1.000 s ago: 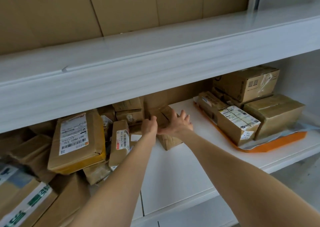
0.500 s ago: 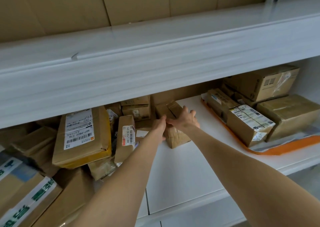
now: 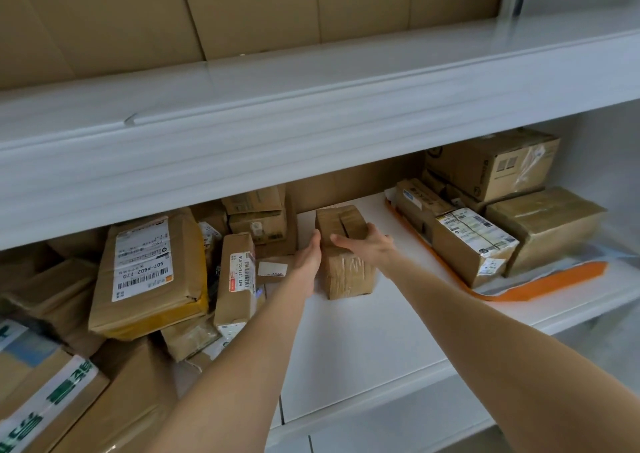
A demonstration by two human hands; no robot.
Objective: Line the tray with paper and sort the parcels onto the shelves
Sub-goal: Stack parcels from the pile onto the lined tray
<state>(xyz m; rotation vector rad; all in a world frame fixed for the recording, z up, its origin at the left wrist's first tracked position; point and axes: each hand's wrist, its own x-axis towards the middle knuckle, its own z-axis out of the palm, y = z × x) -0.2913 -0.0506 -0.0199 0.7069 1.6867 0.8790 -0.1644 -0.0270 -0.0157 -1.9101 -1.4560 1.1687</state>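
Observation:
A small taped brown parcel (image 3: pixel 348 274) stands on the white lower shelf (image 3: pixel 363 345), near its middle. My left hand (image 3: pixel 310 257) presses flat against the parcel's left side. My right hand (image 3: pixel 367 243) lies over its top and right side, fingers wrapped on it. To the right sits an orange tray (image 3: pixel 540 288) lined with pale paper, holding several brown boxes, among them one with a white label (image 3: pixel 474 241).
A loose heap of brown parcels (image 3: pixel 149 272) fills the shelf's left part, some leaning. The upper white shelf (image 3: pixel 311 106) juts out just above my hands, with flat cardboard behind it. Bare shelf board lies in front of the held parcel.
Both hands have drawn the small parcel forward, out from the back of the shelf. My left hand has gone from a closed fist to lying flat on its side.

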